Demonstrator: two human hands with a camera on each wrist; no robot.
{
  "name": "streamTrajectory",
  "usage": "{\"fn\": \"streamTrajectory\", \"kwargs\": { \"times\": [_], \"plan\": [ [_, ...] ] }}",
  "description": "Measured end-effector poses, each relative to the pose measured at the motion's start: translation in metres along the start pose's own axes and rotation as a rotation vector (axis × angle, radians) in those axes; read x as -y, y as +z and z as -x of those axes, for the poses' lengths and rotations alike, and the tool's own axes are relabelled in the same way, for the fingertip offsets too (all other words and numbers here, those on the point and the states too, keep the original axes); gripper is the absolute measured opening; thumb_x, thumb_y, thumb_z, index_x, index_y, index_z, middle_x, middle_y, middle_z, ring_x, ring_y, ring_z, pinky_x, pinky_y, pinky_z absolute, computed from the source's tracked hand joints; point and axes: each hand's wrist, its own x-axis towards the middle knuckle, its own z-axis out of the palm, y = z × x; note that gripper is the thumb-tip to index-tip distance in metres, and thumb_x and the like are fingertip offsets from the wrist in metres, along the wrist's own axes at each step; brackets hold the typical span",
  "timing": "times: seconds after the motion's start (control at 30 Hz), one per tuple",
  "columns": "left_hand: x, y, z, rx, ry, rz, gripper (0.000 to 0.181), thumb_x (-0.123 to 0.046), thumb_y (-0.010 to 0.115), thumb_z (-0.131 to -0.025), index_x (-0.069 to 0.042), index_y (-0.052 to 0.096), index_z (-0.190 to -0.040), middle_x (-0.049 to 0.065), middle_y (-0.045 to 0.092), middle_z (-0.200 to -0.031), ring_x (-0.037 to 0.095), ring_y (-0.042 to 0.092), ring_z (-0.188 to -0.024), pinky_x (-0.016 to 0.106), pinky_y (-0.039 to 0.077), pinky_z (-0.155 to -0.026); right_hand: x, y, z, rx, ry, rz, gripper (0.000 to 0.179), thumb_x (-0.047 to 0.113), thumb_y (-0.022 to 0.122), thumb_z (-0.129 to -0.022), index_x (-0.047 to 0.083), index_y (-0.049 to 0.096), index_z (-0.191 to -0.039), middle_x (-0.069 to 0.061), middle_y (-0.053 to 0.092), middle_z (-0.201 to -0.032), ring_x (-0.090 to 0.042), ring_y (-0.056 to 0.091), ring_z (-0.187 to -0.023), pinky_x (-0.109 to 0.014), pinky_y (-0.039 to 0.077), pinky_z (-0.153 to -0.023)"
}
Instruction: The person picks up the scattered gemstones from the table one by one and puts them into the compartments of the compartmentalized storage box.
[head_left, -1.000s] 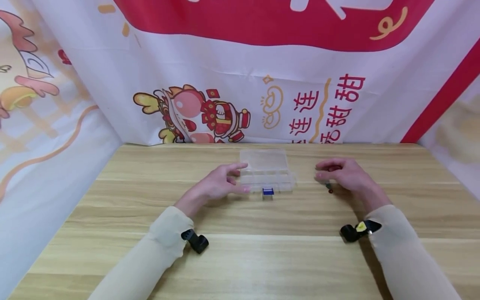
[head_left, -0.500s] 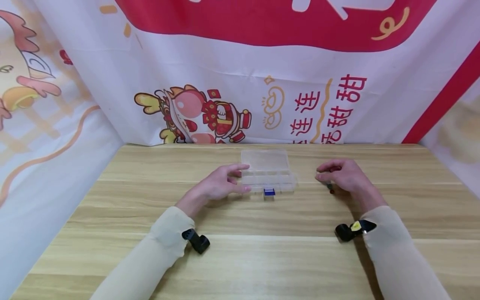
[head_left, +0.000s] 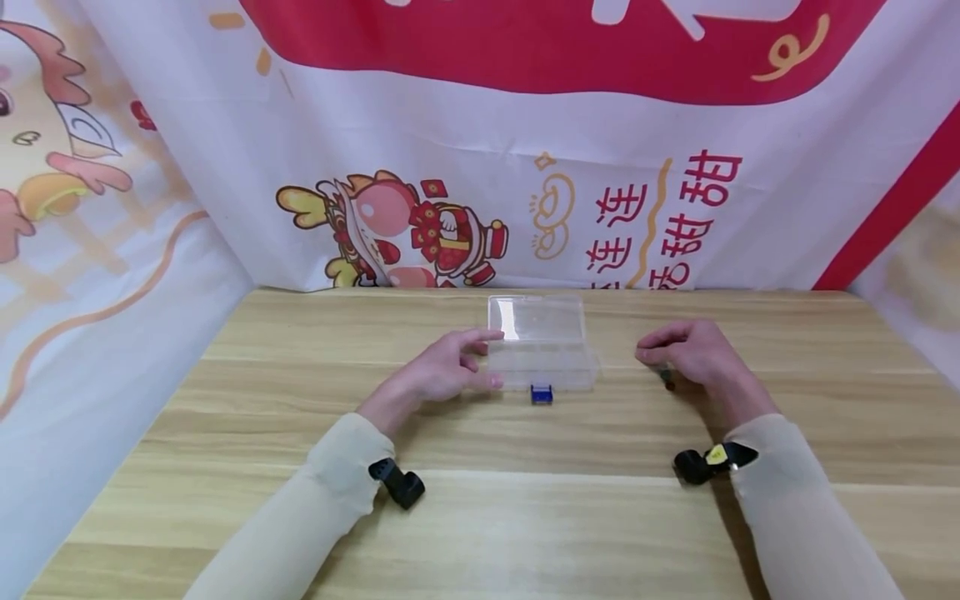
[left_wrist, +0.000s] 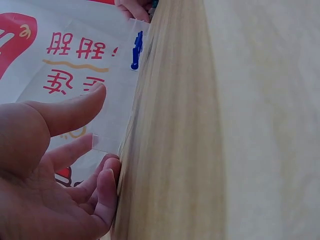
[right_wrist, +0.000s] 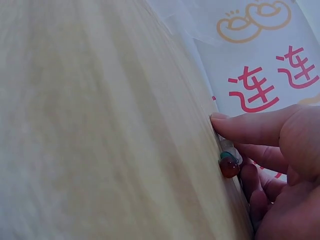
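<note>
A clear plastic compartment box lies on the table, its transparent lid raised at the back. A blue latch shows at the front. My left hand rests at the box's left end, with the thumb near the front corner and the index finger by the lid; its fingers are mostly straight. To the right of the box, my right hand is down at the tabletop, thumb and index tips close together. Beside its fingers lie a red-brown bead and a green bead. What the fingertips hold, I cannot tell.
The wooden table runs up to a white and red printed cloth hung behind it. Another printed cloth hangs at the left. Black wrist cameras are strapped over both sleeves.
The right thumb and fingertips have drawn closer together among the beads. A bright glare now shows on the lid, and the latch looks turned lower. The left hand stays at the box's end.
</note>
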Motion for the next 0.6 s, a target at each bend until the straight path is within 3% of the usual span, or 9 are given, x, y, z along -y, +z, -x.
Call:
{"fn": "streamTrajectory", "kwargs": {
  "times": [0.27, 0.47, 0.6],
  "plan": [
    [0.002, 0.001, -0.001, -0.004, 0.013, 0.001, 0.072, -0.016, 0.082, -0.093, -0.029, 0.052, -0.157, 0.012, 0.053, -0.153, 0.025, 0.057, -0.112, 0.035, 0.047, -0.095, 0.003, 0.005, 0.000, -0.003, -0.011, 0.010, 0.036, 0.026, 0.077, -0.097, 0.006, 0.075, -0.127, -0.020, 0.065, -0.137, -0.026, 0.056, -0.104, -0.030, 0.053, -0.073],
    [0.002, 0.002, -0.001, -0.012, -0.003, 0.003, 0.070, -0.017, 0.081, -0.095, -0.032, 0.053, -0.157, 0.010, 0.053, -0.153, 0.025, 0.056, -0.112, 0.035, 0.047, -0.096, 0.006, 0.005, 0.000, 0.007, -0.020, 0.025, 0.037, 0.030, 0.077, -0.098, 0.007, 0.074, -0.127, -0.019, 0.065, -0.137, -0.028, 0.056, -0.116, -0.033, 0.045, -0.086],
    [0.002, 0.002, -0.002, -0.011, -0.004, 0.006, 0.071, -0.016, 0.081, -0.094, -0.033, 0.053, -0.157, 0.010, 0.053, -0.154, 0.024, 0.057, -0.111, 0.035, 0.047, -0.095, 0.011, 0.004, 0.001, 0.024, -0.031, 0.032, 0.037, 0.032, 0.078, -0.097, 0.011, 0.074, -0.127, -0.016, 0.066, -0.132, -0.028, 0.055, -0.111, -0.034, 0.045, -0.085]
  ]
}}
